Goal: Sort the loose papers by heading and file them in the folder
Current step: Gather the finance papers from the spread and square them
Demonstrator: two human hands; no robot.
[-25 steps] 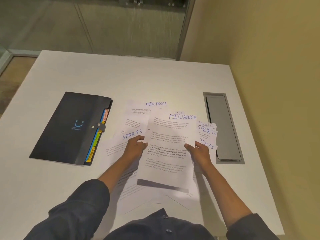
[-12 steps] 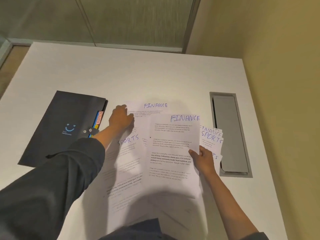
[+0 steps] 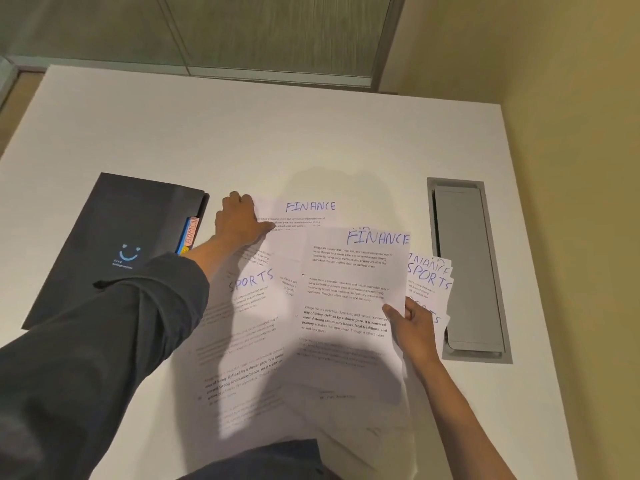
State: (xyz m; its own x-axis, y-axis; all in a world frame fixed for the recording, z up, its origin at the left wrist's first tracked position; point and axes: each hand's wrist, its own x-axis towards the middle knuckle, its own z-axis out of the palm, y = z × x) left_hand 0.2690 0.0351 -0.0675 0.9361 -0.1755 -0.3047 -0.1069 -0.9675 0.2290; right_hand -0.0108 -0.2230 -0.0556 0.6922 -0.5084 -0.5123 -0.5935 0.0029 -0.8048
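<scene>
A white table (image 3: 277,140) with a matte top fills most of the view, its far edge running straight below a glass partition (image 3: 104,26). The partition has frosted greenish panels split by 1 thin slanted seam, and a grey metal post (image 3: 388,39) closes it on the right. A plain yellowish wall (image 3: 571,133) stands along the table's right side. Set into the tabletop near that side is a long grey cable hatch (image 3: 465,271), a rectangular metal frame with a flat lid inside it and a dark slot along the lid's left edge. At the far left, a strip of wood-toned floor (image 3: 17,95) shows beyond the table's corner.
</scene>
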